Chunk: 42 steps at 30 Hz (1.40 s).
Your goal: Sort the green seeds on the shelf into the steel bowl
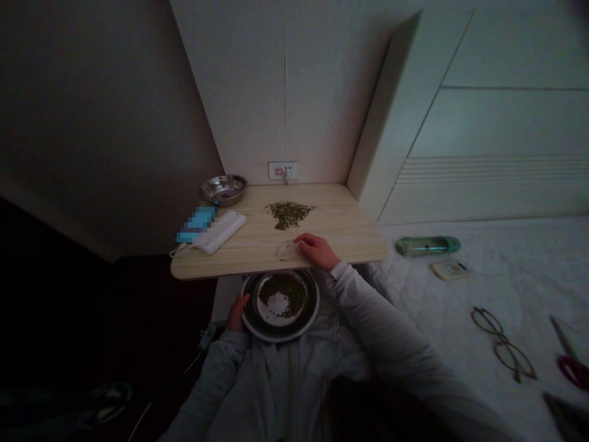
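Note:
My left hand grips the left rim of a round plate with a dark ring and a pale centre. It is held below the table's front edge, and small dark-green grains lie in it. Over the front of the wooden table, my right hand pinches a small clear, thin piece, perhaps plastic. A few grains lie on the wood by that piece. Farther back is a loose pile of the same kind of small green grains.
At the table's back left stands a steel bowl. A white block with a cable lies beside a pixelated phone. On the bed at right are a green bottle, glasses and scissors.

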Available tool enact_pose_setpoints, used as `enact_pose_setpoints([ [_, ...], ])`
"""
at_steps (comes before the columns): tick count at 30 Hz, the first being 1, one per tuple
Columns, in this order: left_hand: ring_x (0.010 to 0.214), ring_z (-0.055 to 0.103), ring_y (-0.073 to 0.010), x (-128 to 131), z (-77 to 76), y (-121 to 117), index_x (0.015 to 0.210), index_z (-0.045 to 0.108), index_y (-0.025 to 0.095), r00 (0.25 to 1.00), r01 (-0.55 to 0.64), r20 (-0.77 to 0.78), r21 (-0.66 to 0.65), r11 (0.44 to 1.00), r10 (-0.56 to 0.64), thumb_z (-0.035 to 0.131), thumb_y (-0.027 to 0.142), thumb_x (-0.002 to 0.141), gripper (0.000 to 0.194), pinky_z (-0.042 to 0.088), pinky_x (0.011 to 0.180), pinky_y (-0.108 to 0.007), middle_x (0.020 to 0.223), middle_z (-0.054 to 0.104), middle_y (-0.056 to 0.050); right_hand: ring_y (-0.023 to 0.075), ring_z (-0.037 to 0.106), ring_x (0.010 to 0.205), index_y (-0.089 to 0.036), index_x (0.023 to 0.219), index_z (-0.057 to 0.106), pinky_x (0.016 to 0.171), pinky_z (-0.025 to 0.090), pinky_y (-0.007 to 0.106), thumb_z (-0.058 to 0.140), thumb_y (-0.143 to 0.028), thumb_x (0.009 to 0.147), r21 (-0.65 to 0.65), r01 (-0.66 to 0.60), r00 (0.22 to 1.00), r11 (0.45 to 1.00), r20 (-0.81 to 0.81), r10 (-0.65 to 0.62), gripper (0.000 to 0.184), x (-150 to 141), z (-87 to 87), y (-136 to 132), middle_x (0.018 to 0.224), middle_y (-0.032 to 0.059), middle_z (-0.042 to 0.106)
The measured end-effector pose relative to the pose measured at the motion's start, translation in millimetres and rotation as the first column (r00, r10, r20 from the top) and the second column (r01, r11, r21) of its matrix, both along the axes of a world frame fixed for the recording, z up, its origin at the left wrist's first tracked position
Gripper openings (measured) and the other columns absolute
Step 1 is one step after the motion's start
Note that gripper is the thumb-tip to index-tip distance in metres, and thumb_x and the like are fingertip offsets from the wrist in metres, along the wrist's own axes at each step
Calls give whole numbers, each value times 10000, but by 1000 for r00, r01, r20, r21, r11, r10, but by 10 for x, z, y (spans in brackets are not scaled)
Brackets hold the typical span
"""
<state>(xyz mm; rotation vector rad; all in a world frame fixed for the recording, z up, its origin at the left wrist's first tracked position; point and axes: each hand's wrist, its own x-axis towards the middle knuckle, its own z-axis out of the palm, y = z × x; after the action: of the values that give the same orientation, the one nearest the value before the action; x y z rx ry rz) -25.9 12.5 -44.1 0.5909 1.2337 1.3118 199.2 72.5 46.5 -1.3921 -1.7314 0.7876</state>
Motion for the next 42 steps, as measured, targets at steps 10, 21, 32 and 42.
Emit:
enact_pose_setpoints([
  [10, 890, 524, -263, 73, 132, -91, 579, 602, 202, 999, 27, 42, -43, 999, -26, 588, 373, 493, 192, 376, 786, -373, 661, 649, -49, 71, 408, 526, -162, 834, 571, 533, 305, 192, 391, -224, 668, 13, -20, 997, 1000, 72, 19, 253, -13, -9, -2, 566, -32, 496],
  [21, 903, 515, -265, 49, 139, -39, 581, 619, 199, 997, 64, 51, -9, 998, -64, 617, 379, 446, 225, 352, 819, -348, 691, 654, -55, 69, 403, 518, -156, 825, 563, 522, 308, 188, 390, -223, 664, -11, -51, 999, 999, 10, 51, 246, -12, 7, -23, 553, -34, 485],
  [32, 890, 525, -262, 98, 215, -72, 615, 627, 197, 995, 38, 88, -13, 999, -37, 617, 349, 446, 228, 378, 795, -345, 699, 661, -40, 63, 392, 494, -158, 826, 564, 502, 295, 185, 393, -237, 665, -28, -61, 998, 998, 20, 62, 248, -11, 8, -29, 539, -38, 483],
  [42, 874, 532, -261, 85, 136, -47, 601, 620, 192, 996, 45, 73, -24, 999, -44, 601, 363, 470, 217, 374, 795, -356, 655, 652, -50, 61, 396, 499, -164, 827, 575, 498, 298, 179, 399, -231, 660, -31, -53, 998, 998, 36, 54, 252, -11, -4, -27, 544, -40, 486],
])
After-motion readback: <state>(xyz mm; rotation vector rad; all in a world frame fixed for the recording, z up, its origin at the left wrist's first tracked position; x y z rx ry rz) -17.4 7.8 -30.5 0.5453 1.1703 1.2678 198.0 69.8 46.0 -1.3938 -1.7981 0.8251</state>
